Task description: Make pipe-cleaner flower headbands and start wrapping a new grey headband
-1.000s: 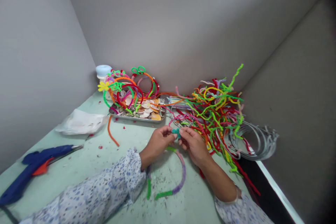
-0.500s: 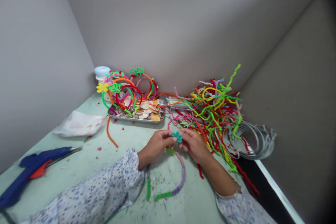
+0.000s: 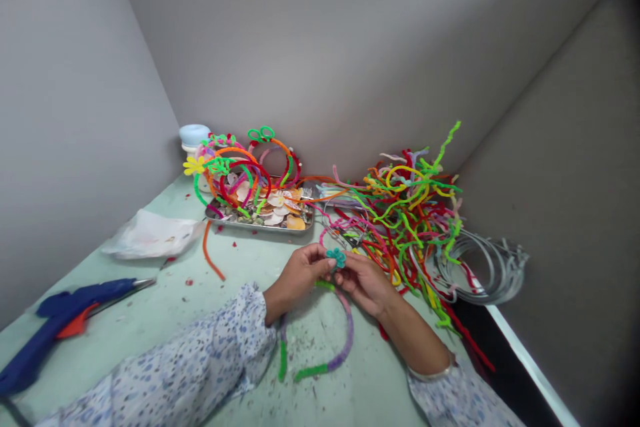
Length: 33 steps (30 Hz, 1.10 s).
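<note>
A small teal pipe-cleaner flower (image 3: 335,257) is held up over the middle of the table. My left hand (image 3: 301,279) pinches it from the left with thumb and fingers. From the right, my right hand (image 3: 366,282) touches its edge, fingers bent and closed around its lower side. Beneath my hands lies a headband (image 3: 345,343) wrapped in green, purple and pink; my left hand and sleeve hide part of it.
A metal tray (image 3: 280,231) holds shells and colourful headbands. To the right are a pile of pipe cleaners (image 3: 410,200) and a coil of grey hoops (image 3: 500,270). A blue glue gun (image 3: 75,310) and a plastic bag (image 3: 153,235) lie left.
The flower has shifted slightly left and up and is turned a little. My right hand has rotated, its fingers now lower and showing more beneath the flower.
</note>
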Tool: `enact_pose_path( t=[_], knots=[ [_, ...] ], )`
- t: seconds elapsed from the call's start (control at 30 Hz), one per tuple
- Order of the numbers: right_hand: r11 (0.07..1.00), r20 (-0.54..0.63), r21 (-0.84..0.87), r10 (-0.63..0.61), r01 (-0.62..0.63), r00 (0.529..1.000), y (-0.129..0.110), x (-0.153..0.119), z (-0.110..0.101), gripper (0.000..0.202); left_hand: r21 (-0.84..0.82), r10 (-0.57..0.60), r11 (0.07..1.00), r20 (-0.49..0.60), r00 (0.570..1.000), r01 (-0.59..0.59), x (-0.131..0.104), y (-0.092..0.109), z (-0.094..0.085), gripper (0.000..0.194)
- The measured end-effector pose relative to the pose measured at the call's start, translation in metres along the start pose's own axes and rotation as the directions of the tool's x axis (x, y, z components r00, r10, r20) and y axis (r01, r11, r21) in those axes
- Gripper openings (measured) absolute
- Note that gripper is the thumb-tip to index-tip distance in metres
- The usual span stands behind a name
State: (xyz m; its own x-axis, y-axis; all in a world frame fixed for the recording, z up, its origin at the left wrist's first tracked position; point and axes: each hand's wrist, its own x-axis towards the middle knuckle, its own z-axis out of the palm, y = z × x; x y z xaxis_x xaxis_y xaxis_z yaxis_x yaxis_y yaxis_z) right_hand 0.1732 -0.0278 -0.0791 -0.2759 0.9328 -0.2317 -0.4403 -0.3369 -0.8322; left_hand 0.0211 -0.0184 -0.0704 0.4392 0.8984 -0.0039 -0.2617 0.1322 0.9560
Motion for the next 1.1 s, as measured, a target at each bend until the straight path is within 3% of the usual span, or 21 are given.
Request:
enact_pose_path(
  t=[0.1,0.2,0.43,0.7,0.9,1.1],
  knots=[
    [0.991,-0.104,0.029,-0.129,0.133,0.986,-0.0002,-0.0013,0.0036,0.020,-0.066,-0.024,0.998,-0.064,0.998,0.020,0.0011,0.0001,-0.0004,0.023],
    [0.978,-0.094,-0.053,-0.204,0.200,0.974,-0.0007,-0.0031,0.0052,0.023,-0.072,-0.026,0.997,-0.084,0.996,0.020,0.0018,-0.0010,-0.0010,0.023],
    [0.936,-0.107,-0.274,-0.259,0.222,0.960,0.0003,-0.0028,0.0005,0.022,0.008,-0.048,0.999,-0.035,0.998,0.049,0.0007,0.0013,-0.0024,0.020],
    [0.955,-0.134,-0.206,-0.245,0.215,0.960,-0.0002,0.0002,-0.0021,0.021,-0.182,-0.054,0.982,-0.049,0.997,0.044,0.0023,0.0010,-0.0037,0.026],
    [0.932,-0.112,-0.295,-0.255,0.212,0.961,0.0017,-0.0003,-0.0033,0.024,-0.010,-0.003,1.000,-0.070,0.998,0.002,0.0016,0.0018,-0.0036,0.026],
    [0.878,-0.153,-0.392,-0.355,0.273,0.922,0.0002,-0.0014,0.0034,0.027,0.074,0.028,0.997,-0.086,0.996,-0.022,0.0005,0.0068,0.0009,0.027]
  ],
)
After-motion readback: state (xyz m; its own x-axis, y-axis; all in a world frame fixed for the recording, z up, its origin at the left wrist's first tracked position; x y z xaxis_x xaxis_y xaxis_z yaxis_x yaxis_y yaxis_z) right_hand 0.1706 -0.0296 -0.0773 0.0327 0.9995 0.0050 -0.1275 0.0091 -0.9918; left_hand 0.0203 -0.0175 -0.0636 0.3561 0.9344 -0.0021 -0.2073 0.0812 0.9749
